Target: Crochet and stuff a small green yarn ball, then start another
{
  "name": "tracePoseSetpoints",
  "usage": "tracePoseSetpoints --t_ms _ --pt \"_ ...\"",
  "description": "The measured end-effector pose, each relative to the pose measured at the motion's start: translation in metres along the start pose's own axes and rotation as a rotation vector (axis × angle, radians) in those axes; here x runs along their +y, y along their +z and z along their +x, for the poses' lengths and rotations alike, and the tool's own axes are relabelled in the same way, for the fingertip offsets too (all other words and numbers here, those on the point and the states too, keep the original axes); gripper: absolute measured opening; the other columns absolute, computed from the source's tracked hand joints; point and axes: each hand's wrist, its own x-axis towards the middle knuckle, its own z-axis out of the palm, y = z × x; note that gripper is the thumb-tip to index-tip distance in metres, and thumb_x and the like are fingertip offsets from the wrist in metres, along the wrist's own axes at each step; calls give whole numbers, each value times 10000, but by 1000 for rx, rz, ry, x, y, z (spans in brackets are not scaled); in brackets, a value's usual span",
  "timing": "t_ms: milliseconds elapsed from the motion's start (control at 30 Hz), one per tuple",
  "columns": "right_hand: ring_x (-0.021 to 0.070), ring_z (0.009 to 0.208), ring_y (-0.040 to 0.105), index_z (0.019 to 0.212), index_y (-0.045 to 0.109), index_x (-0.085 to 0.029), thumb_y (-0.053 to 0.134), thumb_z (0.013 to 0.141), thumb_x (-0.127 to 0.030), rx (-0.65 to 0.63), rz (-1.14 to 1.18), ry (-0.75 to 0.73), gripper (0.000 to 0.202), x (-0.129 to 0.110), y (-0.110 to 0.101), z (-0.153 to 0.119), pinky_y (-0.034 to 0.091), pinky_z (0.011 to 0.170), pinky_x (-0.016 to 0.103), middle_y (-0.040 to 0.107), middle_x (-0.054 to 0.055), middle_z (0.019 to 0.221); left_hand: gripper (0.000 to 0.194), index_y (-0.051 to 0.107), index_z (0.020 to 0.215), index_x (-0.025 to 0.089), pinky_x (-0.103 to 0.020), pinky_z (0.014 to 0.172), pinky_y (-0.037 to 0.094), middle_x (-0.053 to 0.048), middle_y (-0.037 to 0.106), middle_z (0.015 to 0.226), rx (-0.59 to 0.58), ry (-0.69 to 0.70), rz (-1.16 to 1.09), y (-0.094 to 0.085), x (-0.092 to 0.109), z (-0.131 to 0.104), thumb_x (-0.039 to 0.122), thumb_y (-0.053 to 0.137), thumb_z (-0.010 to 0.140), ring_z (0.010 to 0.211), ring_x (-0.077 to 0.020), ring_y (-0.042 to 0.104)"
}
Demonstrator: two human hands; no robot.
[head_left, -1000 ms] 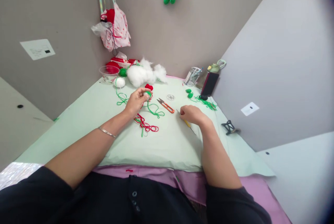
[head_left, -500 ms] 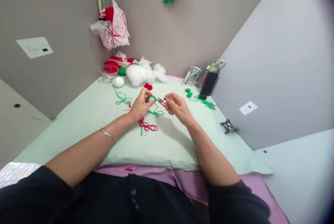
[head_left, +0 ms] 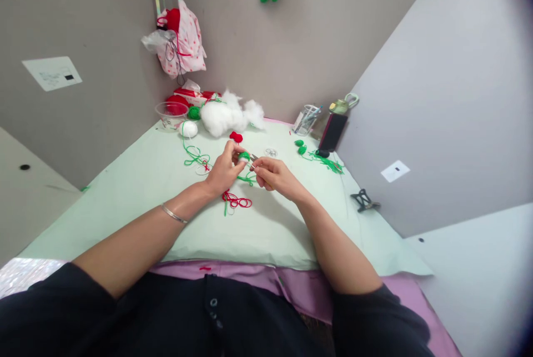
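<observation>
Above the worktop (head_left: 270, 240), between near and far edges, pinching a green-and-white piece (head_left: 244, 157) in the left hand (head_left: 225, 169) with a narrow grip. Holding a thin metal tool (head_left: 251, 165) in the right hand (head_left: 275, 176), its rear hidden by fingers. Pointing its long axis left and toward the far edge, tip at the piece just left of the right grip; touching or not, cannot tell. Surrounded by snips (head_left: 254, 157) behind the right hand, red yarn (head_left: 239, 201) nearer the front edge, white stuffing (head_left: 220, 117) along the far edge.
</observation>
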Motion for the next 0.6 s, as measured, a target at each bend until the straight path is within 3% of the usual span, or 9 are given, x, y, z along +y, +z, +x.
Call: tracePoseSetpoints --t_ms 133,300,600 --pt "61 391 359 883 627 -156 647 805 -344 -15 177 94 204 2 -1 3 237 419 218 545 -64 510 244 512 1016 221 -299 796 467 -3 639 961 3 35 33 -1 1 -1 144 632 818 812 -142 587" --pt "46 379 299 857 627 -152 653 750 -367 24 240 90 242 3 4 7 206 413 219 486 -81 513 243 570 1010 207 -322 842 458 -24 650 1004 2 36 0 -1 0 -2 151 670 796 841 -153 577" --pt "72 425 359 859 567 -192 559 863 -372 222 53 -87 180 7 25 4 265 444 224 503 -72 533 197 510 960 212 -285 703 508 -11 663 884 8 -94 -255 3 9 2 256 656 836 741 -137 620"
